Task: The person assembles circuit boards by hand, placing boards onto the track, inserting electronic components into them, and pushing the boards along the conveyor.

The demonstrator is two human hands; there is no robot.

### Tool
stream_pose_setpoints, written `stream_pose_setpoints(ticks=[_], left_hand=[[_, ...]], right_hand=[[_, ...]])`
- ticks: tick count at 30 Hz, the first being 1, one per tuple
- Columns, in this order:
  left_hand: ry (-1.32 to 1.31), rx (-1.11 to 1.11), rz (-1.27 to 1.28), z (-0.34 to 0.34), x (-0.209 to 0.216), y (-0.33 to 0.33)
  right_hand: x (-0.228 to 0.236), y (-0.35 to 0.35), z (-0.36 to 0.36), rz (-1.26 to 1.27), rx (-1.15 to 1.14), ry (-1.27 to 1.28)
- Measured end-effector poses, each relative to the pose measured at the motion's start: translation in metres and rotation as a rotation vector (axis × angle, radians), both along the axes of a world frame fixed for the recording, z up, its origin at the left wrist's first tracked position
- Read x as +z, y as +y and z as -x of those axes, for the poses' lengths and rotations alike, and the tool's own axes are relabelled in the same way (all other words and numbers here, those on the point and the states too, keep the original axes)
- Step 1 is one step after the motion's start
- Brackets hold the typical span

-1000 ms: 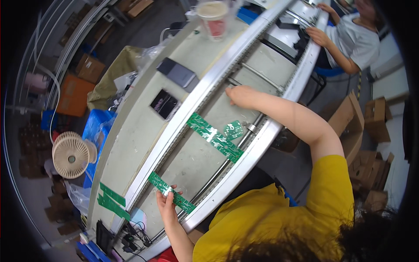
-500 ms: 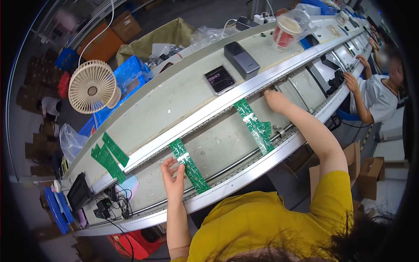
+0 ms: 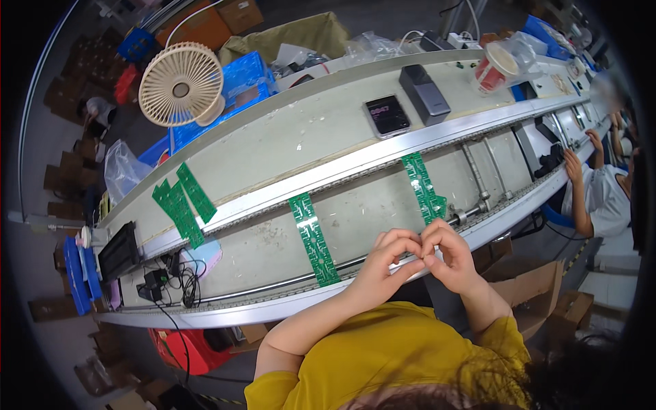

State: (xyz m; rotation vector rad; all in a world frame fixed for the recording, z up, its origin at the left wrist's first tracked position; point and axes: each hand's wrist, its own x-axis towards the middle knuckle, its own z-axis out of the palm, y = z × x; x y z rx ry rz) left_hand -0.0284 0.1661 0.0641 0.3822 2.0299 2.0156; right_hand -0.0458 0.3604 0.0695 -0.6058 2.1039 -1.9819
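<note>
Over the near side of the conveyor, my left hand and right hand were together, fingers curled and tips meeting; whether a small item was pinched between them, I could not tell. The nearer green circuit board lay across the conveyor just beyond my hands, a small piece projecting at its right edge. A second green board spanned the conveyor further left, from the far chain to the near one, apart from both hands. Loose green strips lay at the conveyor's far edge, toward its left end. Beyond the conveyor I noted a beige fan, a black-screened device, a grey block and a red-and-white cup. A co-worker in a white shirt was at the conveyor's near side, to my right.
</note>
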Motion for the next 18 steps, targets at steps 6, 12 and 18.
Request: stream_pose_setpoints(ticks=[6, 12, 18], left_hand=[[0.016, -0.041, -0.05, -0.005, -0.015, -0.004], [-0.174, -0.075, -0.295, -0.005, -0.032, -0.007], [-0.719, -0.382, -0.764, 0.005, -0.034, -0.009]], right_hand=[[-0.013, -0.001, -0.006, 0.207, 0.004, -0.252], [-0.005, 0.007, 0.006, 0.045, 0.074, -0.116], [0.008, 0.019, 0.022, -0.042, 0.181, 0.09]])
